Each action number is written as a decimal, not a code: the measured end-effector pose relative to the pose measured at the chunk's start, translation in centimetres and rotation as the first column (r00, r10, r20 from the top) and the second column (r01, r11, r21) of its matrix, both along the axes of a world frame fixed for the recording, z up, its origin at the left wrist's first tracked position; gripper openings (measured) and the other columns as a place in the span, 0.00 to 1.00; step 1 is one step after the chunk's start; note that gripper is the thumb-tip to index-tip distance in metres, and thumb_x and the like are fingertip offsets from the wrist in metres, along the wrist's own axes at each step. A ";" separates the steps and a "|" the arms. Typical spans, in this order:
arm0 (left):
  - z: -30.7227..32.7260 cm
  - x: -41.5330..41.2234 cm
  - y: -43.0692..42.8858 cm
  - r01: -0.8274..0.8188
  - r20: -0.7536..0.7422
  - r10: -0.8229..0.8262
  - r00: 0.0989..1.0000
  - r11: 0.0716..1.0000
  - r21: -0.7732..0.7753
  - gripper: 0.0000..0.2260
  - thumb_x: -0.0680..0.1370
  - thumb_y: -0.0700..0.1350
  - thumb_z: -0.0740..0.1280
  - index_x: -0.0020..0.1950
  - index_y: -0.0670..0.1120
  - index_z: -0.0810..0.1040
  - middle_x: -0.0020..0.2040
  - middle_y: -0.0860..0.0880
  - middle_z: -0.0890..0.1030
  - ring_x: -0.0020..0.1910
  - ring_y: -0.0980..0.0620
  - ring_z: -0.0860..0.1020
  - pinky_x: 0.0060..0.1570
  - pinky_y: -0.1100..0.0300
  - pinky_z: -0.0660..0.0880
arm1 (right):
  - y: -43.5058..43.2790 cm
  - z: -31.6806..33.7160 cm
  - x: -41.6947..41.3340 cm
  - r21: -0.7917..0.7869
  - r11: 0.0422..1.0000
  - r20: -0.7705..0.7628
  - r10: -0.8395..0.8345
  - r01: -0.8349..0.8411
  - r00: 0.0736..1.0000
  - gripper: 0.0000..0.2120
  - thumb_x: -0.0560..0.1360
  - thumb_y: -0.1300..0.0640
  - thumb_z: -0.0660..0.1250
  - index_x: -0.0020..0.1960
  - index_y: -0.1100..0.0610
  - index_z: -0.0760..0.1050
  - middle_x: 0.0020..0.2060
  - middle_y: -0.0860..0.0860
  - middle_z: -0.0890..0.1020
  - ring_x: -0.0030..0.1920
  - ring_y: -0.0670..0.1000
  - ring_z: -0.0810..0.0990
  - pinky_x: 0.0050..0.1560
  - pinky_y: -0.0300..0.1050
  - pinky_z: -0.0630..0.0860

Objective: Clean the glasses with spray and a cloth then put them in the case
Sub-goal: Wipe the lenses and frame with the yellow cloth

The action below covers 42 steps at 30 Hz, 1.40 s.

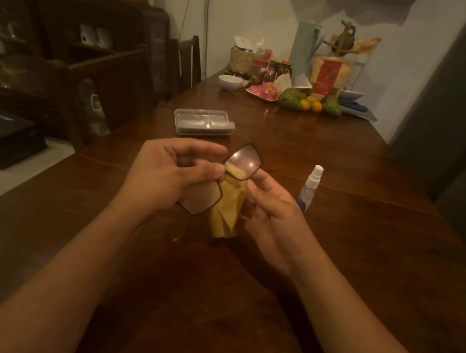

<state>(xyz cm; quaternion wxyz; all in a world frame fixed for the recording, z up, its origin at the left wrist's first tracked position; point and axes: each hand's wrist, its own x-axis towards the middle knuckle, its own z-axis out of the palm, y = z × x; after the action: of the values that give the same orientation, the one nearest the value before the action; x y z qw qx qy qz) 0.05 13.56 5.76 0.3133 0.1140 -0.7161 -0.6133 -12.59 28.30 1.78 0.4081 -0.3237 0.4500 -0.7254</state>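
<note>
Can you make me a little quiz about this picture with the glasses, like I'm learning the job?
1. True or false: the small clear spray bottle with the white nozzle is in the left hand.
2. What colour is the cloth that the right hand holds at a lens of the dark-framed glasses? A blue, B yellow, C white.
3. Are the glasses in the clear plastic case yet?

Key: 1 false, it stands on the brown wooden table beside the right hand. 2 B. 3 no, the left hand holds them, and the case lies on the table beyond the hands.
</note>
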 end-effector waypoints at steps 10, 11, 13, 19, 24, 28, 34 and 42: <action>-0.1 -0.6 0.5 0.014 -0.047 -0.009 0.999 0.996 0.093 0.17 0.61 0.44 0.79 0.49 0.52 0.86 0.40 0.43 0.87 0.47 0.50 0.87 0.42 0.61 0.82 | -0.6 -0.3 1.1 0.056 0.996 -0.103 0.070 -0.064 0.992 0.21 0.82 0.56 0.62 0.75 0.52 0.68 0.63 0.55 0.82 0.64 0.55 0.81 0.59 0.51 0.80; 0.0 -0.6 0.5 0.009 -0.047 -0.004 0.999 0.994 0.105 0.17 0.61 0.43 0.79 0.49 0.51 0.86 0.40 0.43 0.87 0.47 0.50 0.87 0.42 0.61 0.82 | -0.6 -0.2 1.1 0.075 0.995 -0.127 0.075 -0.066 0.989 0.22 0.81 0.55 0.63 0.74 0.51 0.68 0.62 0.54 0.83 0.63 0.54 0.81 0.59 0.51 0.79; 0.0 -0.7 0.7 -0.001 -0.051 0.008 0.999 0.993 0.120 0.18 0.61 0.42 0.80 0.49 0.50 0.86 0.39 0.42 0.87 0.46 0.50 0.87 0.42 0.61 0.82 | -0.5 0.0 1.2 0.100 0.993 -0.160 0.078 -0.063 0.984 0.22 0.80 0.54 0.65 0.73 0.49 0.68 0.61 0.53 0.84 0.62 0.54 0.82 0.61 0.53 0.78; -0.6 -1.1 0.9 -0.074 -0.115 0.091 0.989 0.987 0.145 0.17 0.63 0.36 0.81 0.46 0.52 0.86 0.38 0.41 0.87 0.41 0.48 0.87 0.39 0.58 0.81 | -0.2 0.3 1.0 0.037 0.998 -0.070 0.046 -0.043 0.997 0.26 0.76 0.57 0.69 0.73 0.52 0.68 0.60 0.59 0.83 0.63 0.59 0.81 0.69 0.63 0.72; -1.0 -1.4 1.3 -0.093 -0.125 0.106 0.986 0.989 0.112 0.18 0.65 0.36 0.81 0.45 0.57 0.84 0.38 0.44 0.87 0.41 0.48 0.87 0.39 0.56 0.82 | -0.4 0.3 2.1 -0.011 0.981 0.055 0.194 -0.193 0.980 0.23 0.77 0.62 0.64 0.71 0.55 0.68 0.58 0.57 0.85 0.60 0.54 0.83 0.56 0.47 0.82; -1.0 -1.4 1.2 -0.093 -0.160 0.112 0.981 0.989 0.119 0.18 0.66 0.34 0.80 0.50 0.50 0.80 0.36 0.43 0.86 0.42 0.49 0.87 0.40 0.59 0.81 | -0.2 0.6 1.8 0.005 0.980 0.061 0.196 -0.197 0.979 0.22 0.76 0.60 0.65 0.70 0.55 0.69 0.61 0.58 0.83 0.61 0.55 0.83 0.59 0.48 0.81; -0.8 -1.2 1.1 -0.056 -0.187 0.087 0.979 0.985 0.164 0.22 0.66 0.31 0.78 0.53 0.47 0.75 0.36 0.40 0.85 0.42 0.48 0.87 0.40 0.58 0.81 | -0.2 0.6 1.4 0.034 0.993 0.016 0.115 -0.115 0.993 0.25 0.73 0.60 0.69 0.69 0.57 0.68 0.48 0.59 0.87 0.50 0.54 0.87 0.49 0.45 0.83; -0.8 -1.2 1.1 -0.012 -0.200 0.047 0.979 0.985 0.171 0.22 0.66 0.30 0.78 0.50 0.48 0.72 0.35 0.42 0.85 0.39 0.47 0.87 0.40 0.55 0.82 | -0.1 0.6 1.6 0.037 0.983 -0.035 0.180 -0.179 0.983 0.20 0.76 0.59 0.67 0.67 0.51 0.70 0.54 0.57 0.86 0.57 0.54 0.85 0.52 0.43 0.81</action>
<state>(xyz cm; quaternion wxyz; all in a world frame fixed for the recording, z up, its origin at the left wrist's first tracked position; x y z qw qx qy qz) -1.12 14.71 4.94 0.3830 0.0874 -0.6241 -0.6754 -10.98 28.20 2.34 0.4685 -0.3698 0.4391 -0.6715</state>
